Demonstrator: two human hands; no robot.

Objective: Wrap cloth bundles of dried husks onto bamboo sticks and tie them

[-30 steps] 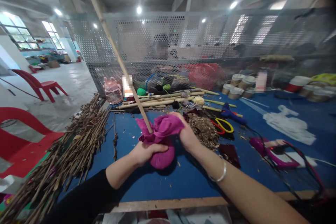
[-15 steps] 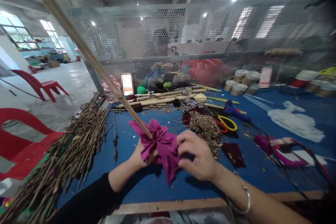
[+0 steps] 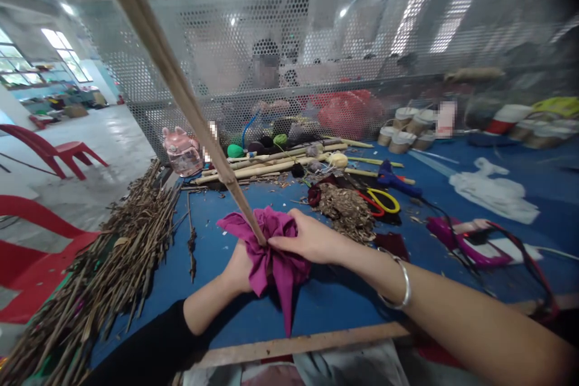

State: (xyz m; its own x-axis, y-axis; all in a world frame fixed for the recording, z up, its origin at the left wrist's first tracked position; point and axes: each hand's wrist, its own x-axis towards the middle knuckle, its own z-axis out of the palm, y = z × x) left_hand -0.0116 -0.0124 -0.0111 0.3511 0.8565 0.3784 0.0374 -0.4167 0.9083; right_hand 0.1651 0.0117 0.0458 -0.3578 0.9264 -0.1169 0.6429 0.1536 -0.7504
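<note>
A magenta cloth [image 3: 284, 280] is bunched around the lower end of a long bamboo stick [image 3: 199, 114], which slants up to the left. My left hand [image 3: 239, 268] is closed around the gathered cloth from below, its fingers mostly hidden by the folds. From the right, my right hand [image 3: 312, 238] pinches the cloth close to the stick, thumb at the stick's base. One pointed corner of the cloth hangs toward the table's front edge. What lies inside the bundle is hidden.
Dry twigs [image 3: 131, 253] are heaped along the left side. Behind the hands lie bamboo sticks [image 3: 271, 163], wood chips [image 3: 346, 211], yellow-handled scissors [image 3: 383, 200] and a blue glue gun [image 3: 398, 180]. A purple iron [image 3: 470, 244] rests at right. A perforated screen [image 3: 181, 72] stands behind; a person sits beyond.
My right hand has moved left onto the cloth and now pinches it beside the stick. The stick's upper end has shifted right in view, and the camera view has shifted slightly.
</note>
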